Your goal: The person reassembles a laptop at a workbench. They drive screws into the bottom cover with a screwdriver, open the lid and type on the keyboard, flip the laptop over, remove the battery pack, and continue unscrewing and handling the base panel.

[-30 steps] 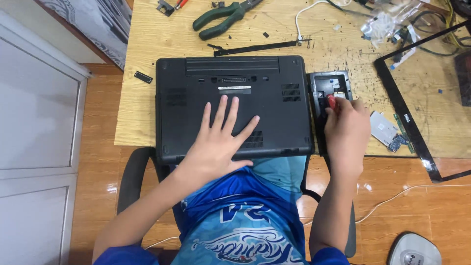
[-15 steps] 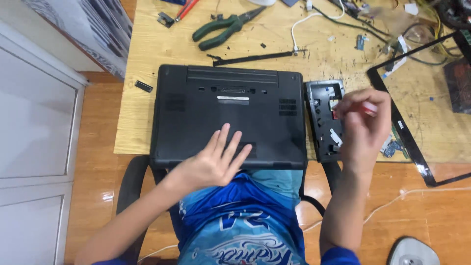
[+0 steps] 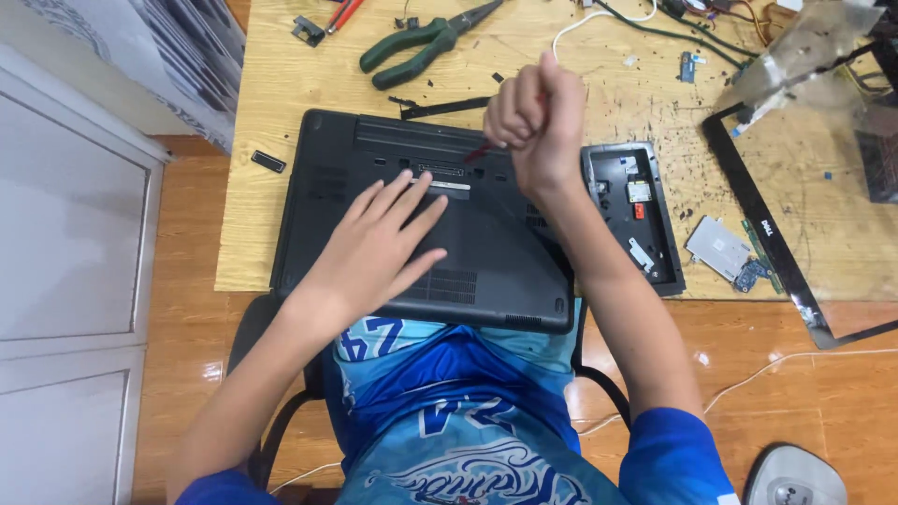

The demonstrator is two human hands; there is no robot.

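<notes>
— Red, that thin tool (image 3: pixel 482 150): which hand had it?

— The right hand (image 3: pixel 531 126). Its fingers (image 3: pixel 510 112) were curled into a fist around the tool's handle, and only the red tip showed below the fist, pointing down at the back edge of the laptop (image 3: pixel 426 220). Whether the tip actually touched the case, I couldn't tell.

— And the left hand (image 3: pixel 379 245)?

— Flat on the laptop's underside, fingers spread apart and holding nothing, just pressing down near the middle of the base.

— How did the laptop lie?

— Black, closed, bottom up, on the wooden tabletop (image 3: pixel 281 103), with its near edge hanging over the person's lap.

— What was beside it?

— Just to the right lay a black cover panel (image 3: pixel 636 215), inner side up, with small parts in it, one of them red. Right of that were a small silver plate (image 3: pixel 718 246) and a little green circuit board (image 3: pixel 756 273) touching it. A black screen bezel (image 3: pixel 762 234) ran slanted farther right.

— Anything behind the laptop?

— A thin black strip (image 3: pixel 447 107) just past its back edge, then green-handled pliers (image 3: pixel 421 47) farther back. A small black piece (image 3: pixel 268 161) sat off the laptop's left corner. A white cable (image 3: pixel 599 21) curved near the far edge.

— The person?

— Seated on a chair, in a blue jersey (image 3: pixel 468 411), above a wooden floor (image 3: pixel 187 243).
</notes>
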